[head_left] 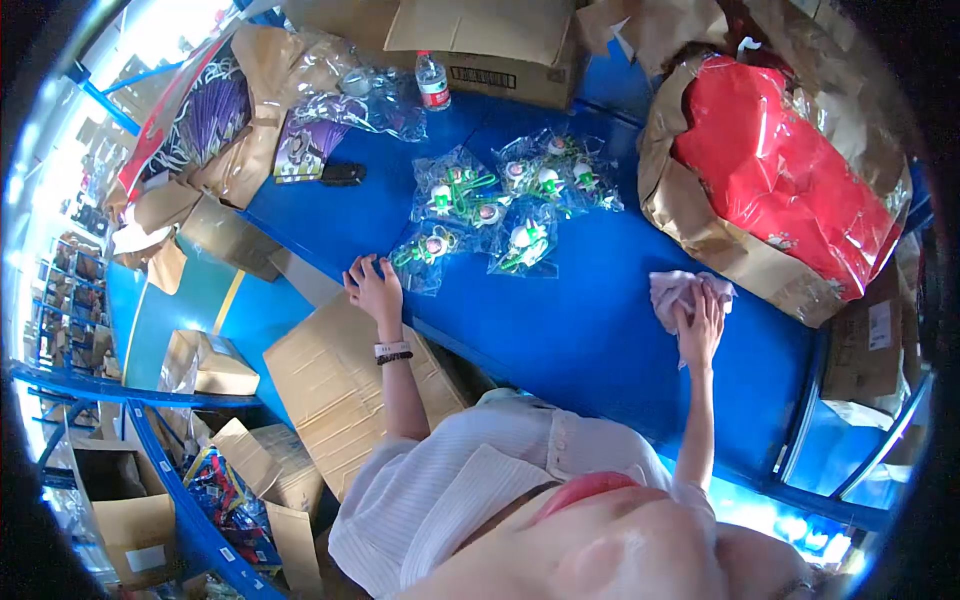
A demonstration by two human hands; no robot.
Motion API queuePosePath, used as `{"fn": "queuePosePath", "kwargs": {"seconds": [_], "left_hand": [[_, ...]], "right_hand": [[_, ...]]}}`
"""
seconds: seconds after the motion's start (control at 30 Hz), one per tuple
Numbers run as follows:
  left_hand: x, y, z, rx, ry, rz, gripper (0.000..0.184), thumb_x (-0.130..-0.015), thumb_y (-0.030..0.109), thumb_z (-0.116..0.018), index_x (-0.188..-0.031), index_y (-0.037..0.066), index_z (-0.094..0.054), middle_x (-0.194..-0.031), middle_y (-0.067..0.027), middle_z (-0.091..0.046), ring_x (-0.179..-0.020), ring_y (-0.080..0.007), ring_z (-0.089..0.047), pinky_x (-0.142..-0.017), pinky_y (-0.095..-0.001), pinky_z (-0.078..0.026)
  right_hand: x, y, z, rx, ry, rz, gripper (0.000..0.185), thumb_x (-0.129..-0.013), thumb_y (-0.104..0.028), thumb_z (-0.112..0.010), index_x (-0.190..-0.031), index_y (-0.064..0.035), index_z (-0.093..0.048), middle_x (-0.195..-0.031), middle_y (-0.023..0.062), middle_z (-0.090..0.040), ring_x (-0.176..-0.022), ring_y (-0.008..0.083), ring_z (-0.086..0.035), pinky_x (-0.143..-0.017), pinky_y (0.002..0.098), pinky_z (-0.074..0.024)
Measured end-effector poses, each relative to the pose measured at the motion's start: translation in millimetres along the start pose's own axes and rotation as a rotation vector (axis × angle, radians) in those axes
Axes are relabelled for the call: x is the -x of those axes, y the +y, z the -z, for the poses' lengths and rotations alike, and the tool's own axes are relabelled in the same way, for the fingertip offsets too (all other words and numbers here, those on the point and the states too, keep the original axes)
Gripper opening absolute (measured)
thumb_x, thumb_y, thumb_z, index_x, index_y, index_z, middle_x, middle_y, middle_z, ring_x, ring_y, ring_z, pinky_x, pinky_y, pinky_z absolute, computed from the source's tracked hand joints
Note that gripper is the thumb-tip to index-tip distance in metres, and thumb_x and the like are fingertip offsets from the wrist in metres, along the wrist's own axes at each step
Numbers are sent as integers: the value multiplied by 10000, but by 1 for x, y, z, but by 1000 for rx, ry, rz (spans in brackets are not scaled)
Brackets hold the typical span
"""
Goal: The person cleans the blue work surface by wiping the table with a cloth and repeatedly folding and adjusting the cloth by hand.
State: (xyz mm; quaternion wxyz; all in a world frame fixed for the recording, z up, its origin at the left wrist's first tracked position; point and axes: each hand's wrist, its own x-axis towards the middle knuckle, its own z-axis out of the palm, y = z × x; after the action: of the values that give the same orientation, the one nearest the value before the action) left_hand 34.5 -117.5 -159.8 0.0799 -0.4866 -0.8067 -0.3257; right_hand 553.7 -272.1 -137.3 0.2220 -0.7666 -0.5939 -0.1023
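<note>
My right hand [706,322] presses a crumpled pale lilac cloth [668,296] onto the blue tabletop [580,335], its fingers bent over the fabric. At the table's near edge rests my left hand [374,292], fingers slightly apart and nothing seen in it. Just beyond that hand lie several clear plastic bags holding small white and green figures with green straps; the nearest bagged figure [432,246] is close to my left fingertips. Another bagged figure [526,238] sits farther right, between my two hands.
A large paper sack with red wrapping [770,150] stands at the right. Along the back are an open cardboard box [490,75] and a water bottle [432,82]. Purple packages [215,108] and a dark brush-like object [343,174] lie left. A flattened carton [350,375] leans below my left hand.
</note>
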Motion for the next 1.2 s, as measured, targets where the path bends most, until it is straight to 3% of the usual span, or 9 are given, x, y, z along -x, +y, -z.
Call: {"fn": "queuePosePath", "kwargs": {"seconds": [0.3, 0.43, 0.63, 0.7, 0.8, 0.93, 1.0, 1.1, 1.2], "left_hand": [[-4, 2, -4, -20, -21, -4, 283, -886, 370, -516, -1096, 193, -582, -1278, -30, -507, -1255, -390, -351, -922, -574, -351], [-5, 2, -4, -62, -19, 2, 289, -885, 385, -511, -1101, 203, -575, -1268, -28, -507, -1251, -379, -355, -909, -573, -361], [-3, 11, -6, -114, 3, -3, 304, -884, 424, -497, -1095, 216, -563, -1256, -30, -502, -1230, -353, -383, -896, -556, -384], [-2, 9, -2, -120, -7, 5, 314, -887, 427, -494, -1101, 207, -559, -1262, -35, -500, -1229, -359, -385, -898, -556, -385], [0, 9, 2, -122, -31, 13, 302, -891, 405, -498, -1103, 201, -562, -1271, -30, -496, -1239, -381, -374, -903, -565, -376], [-2, 7, 3, -111, -43, 13, 288, -896, 383, -502, -1105, 194, -565, -1281, -26, -493, -1248, -404, -363, -908, -574, -368], [-2, 6, 1, -94, -29, -12, 286, -897, 380, -504, -1105, 194, -564, -1280, -26, -493, -1247, -407, -363, -907, -576, -370], [1, 2, 0, -90, -32, -21, 303, -899, 392, -494, -1115, 190, -559, -1281, -35, -491, -1250, -405, -362, -907, -580, -372], [-2, 4, -1, -94, -46, -11, 358, -906, 432, -464, -1144, 176, -541, -1286, -60, -486, -1261, -396, -359, -910, -590, -375]], "right_hand": [[-5, -61, -31, 174, 46, -49, 536, -801, -287, -563, -1221, 40, -499, -1354, 291, -385, -1224, 503, -352, -1032, 601, -245], [9, -129, -25, 60, 64, 236, 492, -801, -281, -564, -1172, 38, -513, -1328, 301, -389, -1160, 504, -391, -1010, 610, -279], [56, -218, -29, -319, -46, 559, 563, -807, -393, -574, -1256, -59, -516, -1386, 226, -381, -1304, 470, -301, -1056, 570, -252], [41, -218, -19, -398, -234, 691, 565, -802, -412, -573, -1299, -150, -514, -1438, 130, -364, -1379, 369, -247, -1090, 523, -232], [20, -197, -10, -440, -386, 632, 569, -812, -343, -566, -1353, -193, -470, -1495, 77, -315, -1381, 274, -276, -1096, 494, -231], [-25, -130, -4, -295, -95, 338, 437, -748, -235, -627, -1170, -125, -596, -1181, 65, -587, -1030, 279, -570, -930, 411, -416], [-37, -68, -10, -244, 122, 171, 378, -769, -230, -614, -1133, -127, -617, -1121, 63, -606, -1017, 273, -574, -923, 420, -417], [-21, 16, -10, 170, 94, -44, 419, -843, -287, -541, -1230, -128, -576, -1205, 72, -591, -1110, 266, -538, -995, 426, -367], [-13, 41, 6, 216, 110, -129, 478, -854, -314, -529, -1291, -122, -530, -1265, 97, -560, -1142, 283, -523, -1020, 425, -353]]}}
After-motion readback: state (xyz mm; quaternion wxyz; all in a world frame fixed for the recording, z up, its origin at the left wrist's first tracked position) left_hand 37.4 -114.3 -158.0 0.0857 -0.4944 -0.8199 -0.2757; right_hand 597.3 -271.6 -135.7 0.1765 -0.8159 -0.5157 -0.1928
